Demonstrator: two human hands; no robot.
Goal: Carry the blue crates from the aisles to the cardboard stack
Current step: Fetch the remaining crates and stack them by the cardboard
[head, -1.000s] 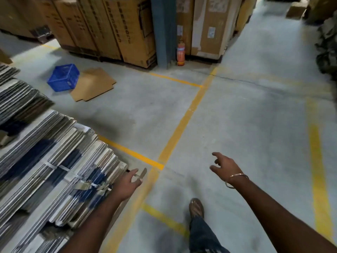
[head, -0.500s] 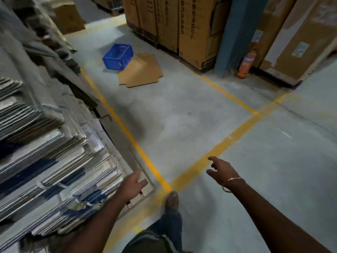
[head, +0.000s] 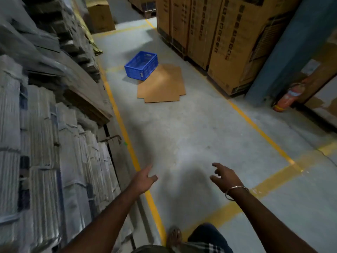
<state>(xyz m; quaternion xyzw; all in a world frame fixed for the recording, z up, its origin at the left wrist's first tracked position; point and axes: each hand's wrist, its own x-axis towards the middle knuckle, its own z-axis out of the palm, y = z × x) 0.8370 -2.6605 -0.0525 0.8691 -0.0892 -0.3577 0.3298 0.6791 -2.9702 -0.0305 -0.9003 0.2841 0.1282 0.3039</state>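
Fingers of left hand [head: 144, 178] and right hand [head: 225, 177] loosely spread, holding nothing, blue crate [head: 141, 65] on floor at 12 o'clock, flat cardboard sheet [head: 164, 86] touching it, bundled cardboard stack [head: 45, 139] at 9 o'clock.

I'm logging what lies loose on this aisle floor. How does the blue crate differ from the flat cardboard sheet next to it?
The blue crate stands upright as an open-topped box with perforated walls; the flat cardboard sheet lies unfolded with no height. The crate is bright blue plastic, the sheet plain brown. The sheet covers more floor than the crate. Both sit on the concrete between the yellow lines, touching or overlapping at the crate's near corner, and neither hand reaches them.
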